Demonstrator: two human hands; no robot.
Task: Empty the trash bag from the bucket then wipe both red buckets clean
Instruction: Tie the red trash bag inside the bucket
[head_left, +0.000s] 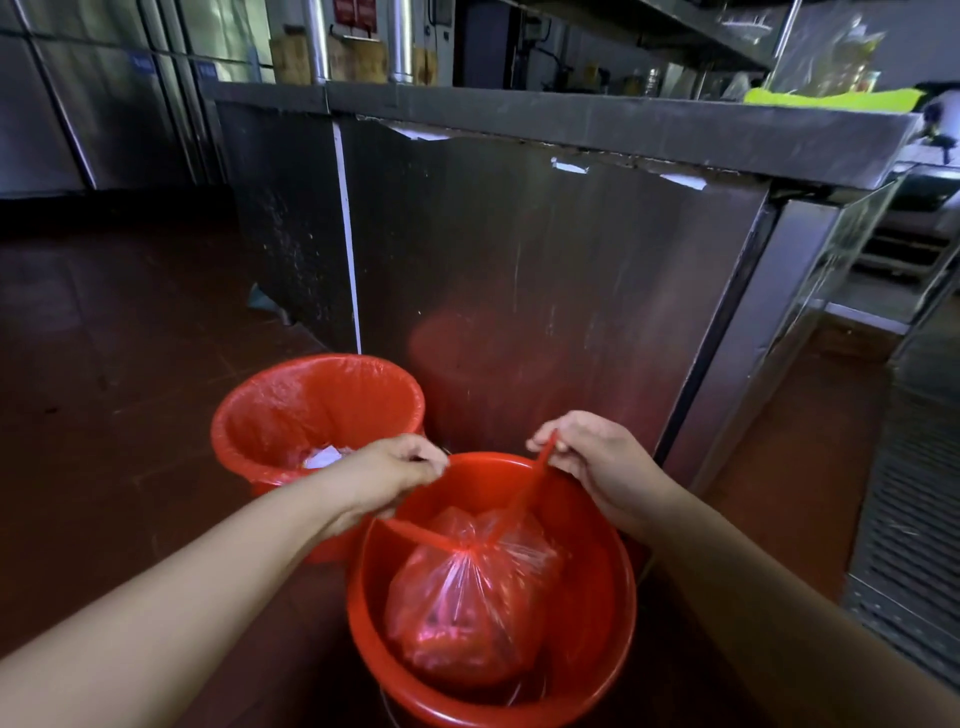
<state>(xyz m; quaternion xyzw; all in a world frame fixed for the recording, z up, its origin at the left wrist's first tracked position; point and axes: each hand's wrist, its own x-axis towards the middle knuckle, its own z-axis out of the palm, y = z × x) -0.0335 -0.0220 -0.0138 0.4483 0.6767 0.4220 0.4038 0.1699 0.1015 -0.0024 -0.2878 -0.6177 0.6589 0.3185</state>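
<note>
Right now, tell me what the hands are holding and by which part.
Both hands, left and right, pinch the twisted ends of the tied trash bag in the near bucket.

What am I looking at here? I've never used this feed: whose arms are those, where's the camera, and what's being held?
There is one picture, from a camera worn on a person's head, looking down at their own bare arms. No machine is involved. Two red buckets stand on the floor beside a steel counter. The near bucket holds a full red trash bag, gathered at the neck. The left hand and right hand each pinch one of its ties, pulled apart. The far bucket is lined with a bag.
</note>
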